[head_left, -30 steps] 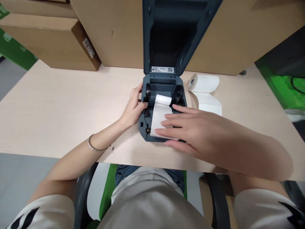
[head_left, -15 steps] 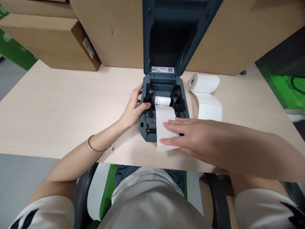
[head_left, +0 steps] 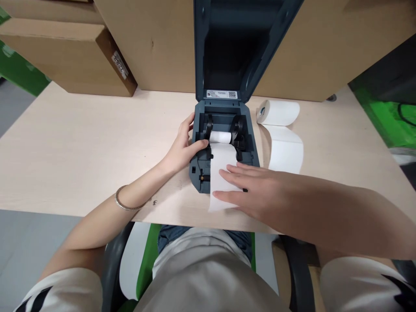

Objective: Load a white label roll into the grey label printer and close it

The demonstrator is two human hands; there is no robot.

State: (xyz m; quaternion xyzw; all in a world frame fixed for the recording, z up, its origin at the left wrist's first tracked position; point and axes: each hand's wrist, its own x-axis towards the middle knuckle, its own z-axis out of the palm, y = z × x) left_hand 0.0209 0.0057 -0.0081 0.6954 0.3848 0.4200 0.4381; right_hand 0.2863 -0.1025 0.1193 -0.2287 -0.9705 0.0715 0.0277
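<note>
A dark blue-grey label printer [head_left: 224, 106] stands on the table with its lid [head_left: 199, 56] raised. In its bay a small roll of white label paper [head_left: 220, 137] sits between two black roll holders, the left one [head_left: 209, 125] and the right one [head_left: 238, 125]. My left hand [head_left: 182, 149] is wrapped on the printer's left wall, fingers outside, thumb inside against the left holder. From the roll, a paper strip [head_left: 222, 162] runs toward me past the front edge. My right hand [head_left: 251, 184] lies on that strip, fingers outstretched; its thumb is hidden.
Right of the printer lies another label roll [head_left: 281, 113] with a length of labels [head_left: 286, 149] unrolled toward me. Cardboard boxes stand behind, one brown box [head_left: 58, 56] at the back left. The wooden table [head_left: 81, 151] ends just before my lap.
Both roll holders have moved inward, closer to the paper roll. My left thumb has shifted slightly right. My right hand and the strip's end have come a little toward me and left.
</note>
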